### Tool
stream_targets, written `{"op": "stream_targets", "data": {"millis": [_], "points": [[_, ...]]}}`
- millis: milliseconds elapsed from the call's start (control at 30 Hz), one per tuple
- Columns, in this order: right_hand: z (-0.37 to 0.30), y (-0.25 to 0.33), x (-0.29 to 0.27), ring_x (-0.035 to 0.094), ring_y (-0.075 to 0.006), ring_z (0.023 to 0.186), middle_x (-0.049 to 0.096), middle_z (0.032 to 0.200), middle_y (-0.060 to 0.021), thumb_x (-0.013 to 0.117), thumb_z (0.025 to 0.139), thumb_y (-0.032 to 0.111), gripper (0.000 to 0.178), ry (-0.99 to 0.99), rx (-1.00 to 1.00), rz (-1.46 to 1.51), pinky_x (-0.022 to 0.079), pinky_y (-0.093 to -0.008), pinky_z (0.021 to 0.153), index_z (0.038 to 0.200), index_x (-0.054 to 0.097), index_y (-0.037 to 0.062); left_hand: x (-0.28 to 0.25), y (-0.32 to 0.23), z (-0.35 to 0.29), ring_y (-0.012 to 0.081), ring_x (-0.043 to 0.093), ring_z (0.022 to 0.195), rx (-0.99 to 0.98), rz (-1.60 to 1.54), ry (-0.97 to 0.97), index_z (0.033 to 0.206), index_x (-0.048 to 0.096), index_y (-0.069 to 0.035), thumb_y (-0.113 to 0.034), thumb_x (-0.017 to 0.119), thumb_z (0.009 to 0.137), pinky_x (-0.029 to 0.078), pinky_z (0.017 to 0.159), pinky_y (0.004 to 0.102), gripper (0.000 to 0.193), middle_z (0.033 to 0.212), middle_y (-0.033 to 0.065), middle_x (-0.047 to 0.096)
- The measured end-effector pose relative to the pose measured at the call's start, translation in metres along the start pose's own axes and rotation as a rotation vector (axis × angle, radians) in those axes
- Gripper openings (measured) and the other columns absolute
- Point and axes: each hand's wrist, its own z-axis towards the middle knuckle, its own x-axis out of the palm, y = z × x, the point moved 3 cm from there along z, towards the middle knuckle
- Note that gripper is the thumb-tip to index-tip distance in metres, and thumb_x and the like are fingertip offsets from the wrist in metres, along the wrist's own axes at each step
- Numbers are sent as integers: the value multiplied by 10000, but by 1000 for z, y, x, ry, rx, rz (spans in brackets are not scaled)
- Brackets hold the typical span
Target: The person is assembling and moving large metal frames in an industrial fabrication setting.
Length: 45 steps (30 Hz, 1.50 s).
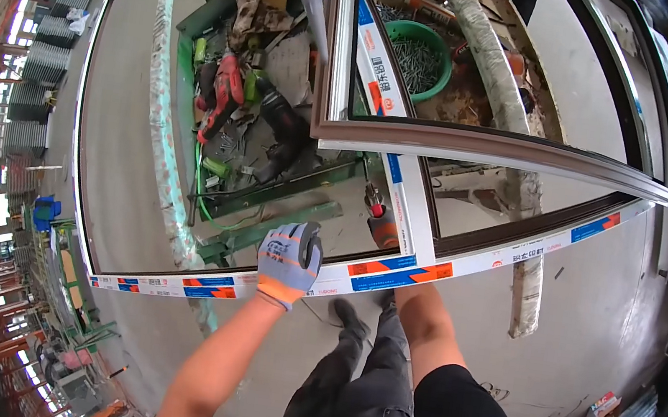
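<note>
My left hand (290, 258), in a grey glove with an orange cuff, is closed over the near bar of a large window frame (325, 279) covered in white, blue and orange protective film. My right forearm (427, 322) reaches beneath that bar, which hides my right hand and its fingers. Just past the bar, in line with this arm, shows a red and black power drill (382, 225) with its tip pointing away; whether I hold it is hidden. A smaller brown sash (477, 150) lies across the frame's right part, its far end out of view.
Wrapped support rails (165, 93) run beneath the frame. Under it, a green trolley (269, 191) carries a red and black power tool (224, 97), a black tool (278, 121) and scraps. A green bowl (417, 61) holds many screws. Stacked material (52, 45) stands far left.
</note>
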Motion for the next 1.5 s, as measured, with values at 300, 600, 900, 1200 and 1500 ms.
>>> {"op": "stream_targets", "data": {"millis": [300,600,900,1200,1500], "points": [[-31,32,55,666,-395,790,665,748,-214,685,712,245,238,-89,-167,9,506,-464,677,827,687,37,-12,26,-14,352,593,864,-33,53,3,1028,615,-44,-137,630,779,476,807,429,266,970,157,621],[-34,35,3,659,-371,724,672,732,-165,668,690,236,219,-410,-263,-89,507,-453,641,829,669,67,-9,19,-14,327,591,934,-1,93,-80,1071,603,-36,-220,645,776,447,866,426,351,1010,157,624],[-99,-115,14,633,-303,938,670,1021,-169,548,884,444,427,-485,-853,-516,507,-436,819,1067,645,70,5,-3,-1,355,593,941,-10,46,-61,1065,610,-34,-219,626,802,463,873,432,322,1036,170,626],[-303,-152,-38,451,-134,399,485,524,-2,663,783,132,106,-113,213,696,333,-292,377,724,594,77,-8,16,-18,316,598,1002,-104,104,-1,1088,618,-45,-315,578,838,443,917,429,370,1076,148,636],[-523,-98,-164,526,-164,441,540,542,-49,656,751,61,57,-322,-28,797,415,-305,412,742,603,41,-4,19,-27,313,604,995,2,63,21,1087,614,-70,-339,553,867,448,907,430,352,1071,137,640]]}}
